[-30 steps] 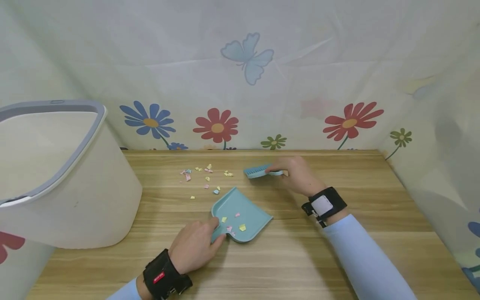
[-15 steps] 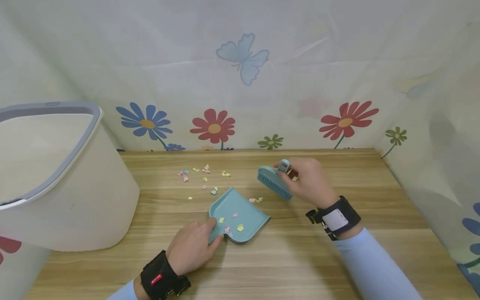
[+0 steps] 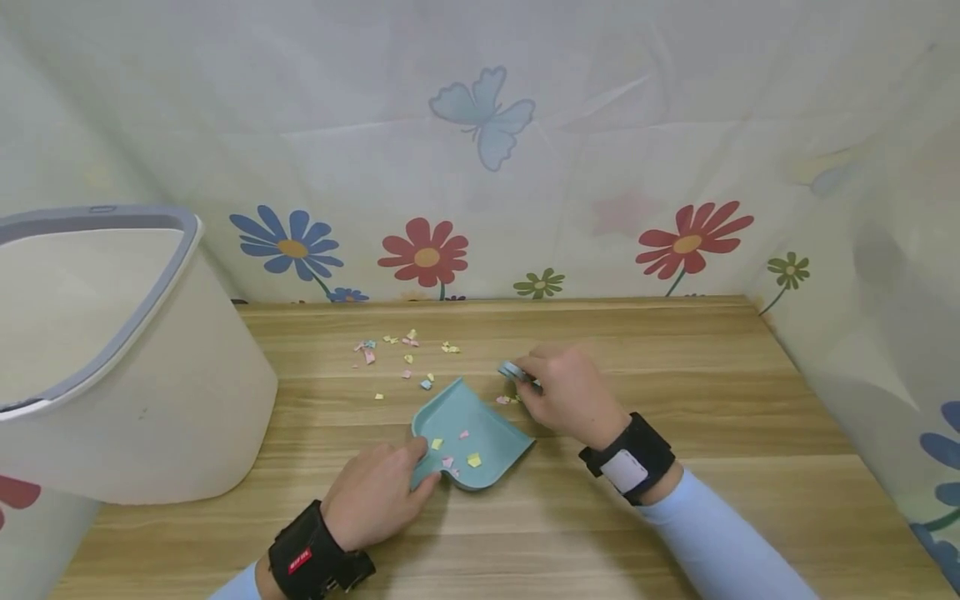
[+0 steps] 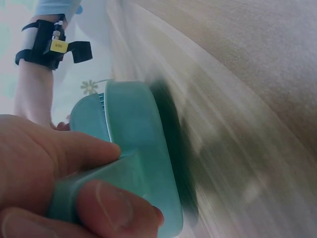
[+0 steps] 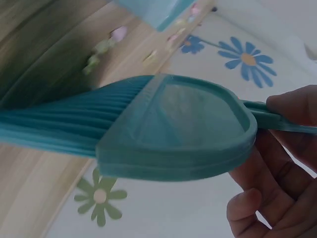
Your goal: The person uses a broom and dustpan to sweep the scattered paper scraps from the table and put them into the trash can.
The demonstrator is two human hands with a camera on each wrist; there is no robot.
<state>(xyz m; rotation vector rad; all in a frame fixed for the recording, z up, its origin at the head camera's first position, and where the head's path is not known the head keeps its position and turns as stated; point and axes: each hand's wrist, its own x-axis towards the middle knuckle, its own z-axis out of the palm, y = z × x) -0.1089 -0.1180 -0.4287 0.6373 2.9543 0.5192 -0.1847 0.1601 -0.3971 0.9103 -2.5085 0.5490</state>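
Note:
My left hand [image 3: 378, 496] grips the short handle of a teal dustpan [image 3: 476, 421], which stands tilted with its open edge toward the right. Several yellow and pink paper scraps [image 3: 474, 459] lie inside the pan. The right hand [image 3: 573, 392] pinches the handle of a small teal brush [image 5: 183, 119]; its bristles fan out to the left in the right wrist view. In the head view that hand mostly covers the brush. A small group of scraps [image 3: 504, 400] lies on the table between the brush and the pan's open edge.
More coloured paper scraps [image 3: 408, 359] are scattered behind and left of the dustpan. A large white bin [image 3: 187, 367] with a grey rim stands at the left. Behind the wooden table [image 3: 675, 358] hangs a curtain printed with flowers [image 3: 426, 257].
The right hand lifted and turned the brush to the right, showing its bristles, then came down left toward the dustpan. Scraps now show by the pan's open edge. The left hand barely shifts.

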